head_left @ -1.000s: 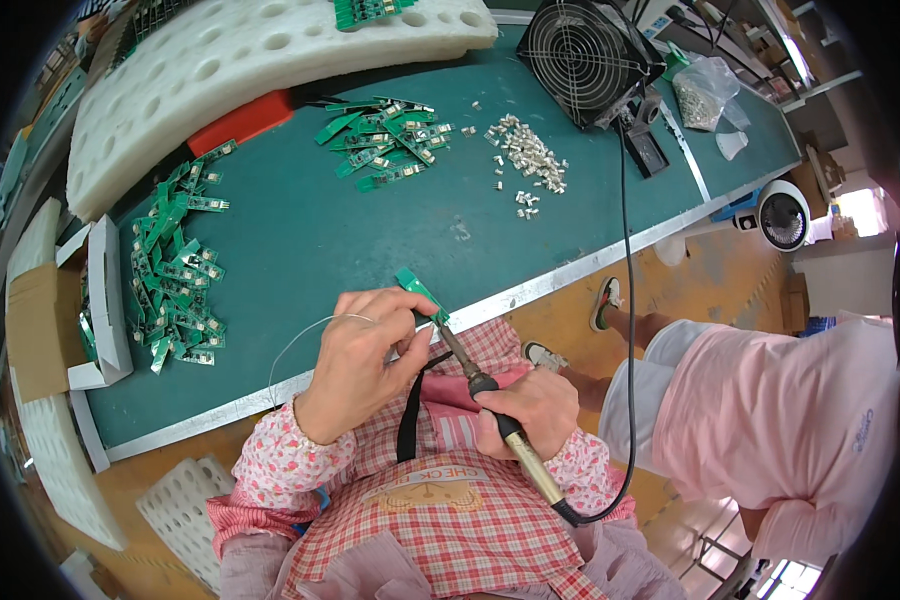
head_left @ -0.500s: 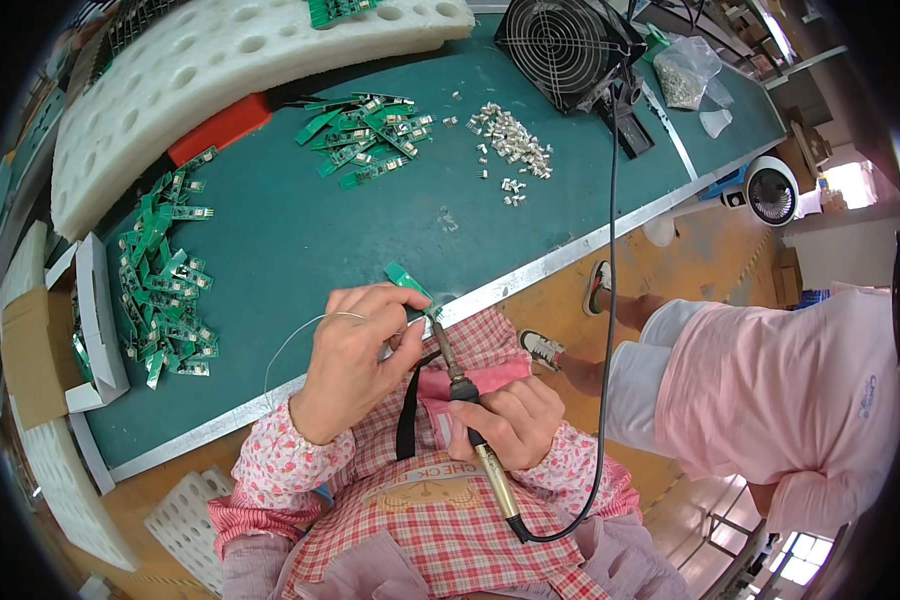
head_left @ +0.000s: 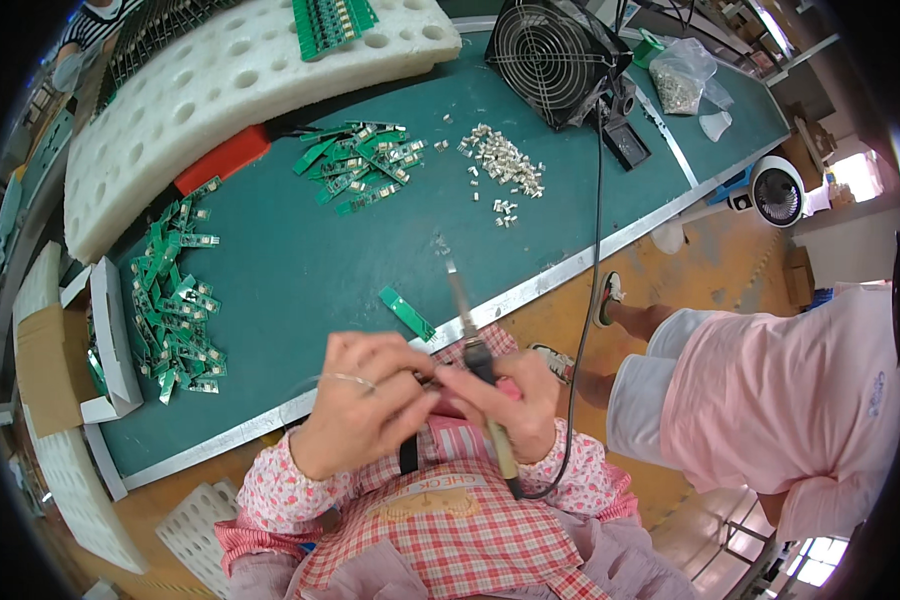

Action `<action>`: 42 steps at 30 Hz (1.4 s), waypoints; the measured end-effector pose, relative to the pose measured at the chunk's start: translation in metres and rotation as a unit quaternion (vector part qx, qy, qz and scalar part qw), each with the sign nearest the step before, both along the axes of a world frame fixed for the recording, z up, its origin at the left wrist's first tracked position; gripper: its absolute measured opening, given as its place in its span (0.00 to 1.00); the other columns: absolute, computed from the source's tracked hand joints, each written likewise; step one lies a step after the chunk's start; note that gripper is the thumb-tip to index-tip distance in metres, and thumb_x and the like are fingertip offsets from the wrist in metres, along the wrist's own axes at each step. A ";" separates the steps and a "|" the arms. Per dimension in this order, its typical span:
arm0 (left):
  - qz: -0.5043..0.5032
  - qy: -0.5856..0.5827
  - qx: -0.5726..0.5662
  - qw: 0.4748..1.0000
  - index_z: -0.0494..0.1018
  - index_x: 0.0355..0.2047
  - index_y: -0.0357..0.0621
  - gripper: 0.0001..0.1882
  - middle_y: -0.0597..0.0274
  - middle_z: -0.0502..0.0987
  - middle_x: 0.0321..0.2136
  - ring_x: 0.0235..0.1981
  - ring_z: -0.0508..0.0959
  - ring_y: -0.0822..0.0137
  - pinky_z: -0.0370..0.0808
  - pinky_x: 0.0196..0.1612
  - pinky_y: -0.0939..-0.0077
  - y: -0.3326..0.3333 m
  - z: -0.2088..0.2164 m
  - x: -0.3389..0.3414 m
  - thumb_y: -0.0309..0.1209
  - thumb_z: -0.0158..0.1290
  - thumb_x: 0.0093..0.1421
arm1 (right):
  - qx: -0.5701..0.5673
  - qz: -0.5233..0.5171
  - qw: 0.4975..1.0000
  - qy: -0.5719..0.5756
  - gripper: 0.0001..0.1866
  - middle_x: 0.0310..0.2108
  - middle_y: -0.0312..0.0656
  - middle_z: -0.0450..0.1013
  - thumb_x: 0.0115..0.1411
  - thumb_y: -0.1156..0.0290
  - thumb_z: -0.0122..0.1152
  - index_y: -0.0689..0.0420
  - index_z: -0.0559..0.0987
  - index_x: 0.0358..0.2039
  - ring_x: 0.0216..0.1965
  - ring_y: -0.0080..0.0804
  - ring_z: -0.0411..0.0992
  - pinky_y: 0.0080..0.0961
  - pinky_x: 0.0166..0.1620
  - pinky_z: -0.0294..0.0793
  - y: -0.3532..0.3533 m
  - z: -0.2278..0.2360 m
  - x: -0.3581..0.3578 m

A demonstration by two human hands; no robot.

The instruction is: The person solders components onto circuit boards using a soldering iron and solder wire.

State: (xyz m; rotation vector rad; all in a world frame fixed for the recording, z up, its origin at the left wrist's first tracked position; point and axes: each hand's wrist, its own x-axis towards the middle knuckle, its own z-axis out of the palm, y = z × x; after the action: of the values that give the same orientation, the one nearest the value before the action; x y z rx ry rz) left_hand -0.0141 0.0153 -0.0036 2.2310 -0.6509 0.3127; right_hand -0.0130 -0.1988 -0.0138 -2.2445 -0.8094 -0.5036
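My right hand (head_left: 530,400) is closed round the handle of a soldering iron (head_left: 478,355), its metal tip pointing up and away over the table. Just left of it, my left hand (head_left: 365,400) has its fingers curled in, with thin solder wire (head_left: 335,377) running across them. The fingertips of both hands meet or nearly meet; what lies between them is too blurred to make out. A single narrow green circuit board (head_left: 407,313) lies at the near table edge, apart from both hands.
Green boards form a pile (head_left: 175,300) at left and another (head_left: 360,165) farther back, near small white connectors (head_left: 505,160). A black fan (head_left: 555,60) stands behind. White foam (head_left: 230,90) borders the left. The iron's cord (head_left: 595,250) crosses the table edge. A person (head_left: 760,400) stands at right.
Both hands have drawn back toward my body and closer together. My left hand has let go of the circuit board, which now lies on the table edge. The iron's tip has lifted off it.
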 end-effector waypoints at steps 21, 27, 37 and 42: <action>0.051 0.104 0.082 0.990 0.79 0.39 0.41 0.11 0.63 0.80 0.37 0.38 0.79 0.63 0.71 0.46 0.67 0.015 0.004 0.053 0.24 0.62 0.55 | 0.113 -0.074 0.989 0.059 0.21 0.30 0.40 0.71 0.44 0.83 0.72 0.52 0.85 0.41 0.28 0.34 0.72 0.27 0.28 0.71 -0.028 -0.018 0.030; 0.073 0.371 -0.268 0.886 0.76 0.46 0.35 0.12 0.63 0.81 0.35 0.36 0.77 0.75 0.73 0.42 0.80 0.027 -0.006 0.056 0.28 0.59 0.64 | 0.133 -0.048 0.988 0.069 0.19 0.31 0.42 0.71 0.47 0.83 0.71 0.54 0.84 0.41 0.28 0.35 0.72 0.28 0.28 0.71 -0.023 -0.022 0.034; 0.090 0.433 -0.300 0.845 0.73 0.51 0.36 0.15 0.59 0.83 0.39 0.36 0.78 0.76 0.72 0.40 0.81 0.036 0.010 0.075 0.34 0.53 0.69 | 0.149 -0.031 0.986 0.067 0.19 0.30 0.43 0.71 0.48 0.83 0.71 0.55 0.83 0.42 0.28 0.37 0.72 0.30 0.29 0.71 -0.020 -0.028 0.040; 0.084 0.434 -0.323 0.837 0.73 0.51 0.36 0.15 0.57 0.82 0.40 0.35 0.79 0.74 0.72 0.40 0.80 0.039 0.009 0.078 0.33 0.53 0.69 | 0.156 -0.020 0.984 0.082 0.20 0.30 0.43 0.71 0.47 0.84 0.71 0.55 0.83 0.42 0.27 0.37 0.72 0.29 0.28 0.71 -0.019 -0.028 0.039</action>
State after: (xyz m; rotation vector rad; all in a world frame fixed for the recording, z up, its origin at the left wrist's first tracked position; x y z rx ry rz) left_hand 0.0643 0.0546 0.0058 1.5184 0.1507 -0.3603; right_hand 0.0259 -0.2180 -0.0418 -1.9840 -0.5600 -0.4254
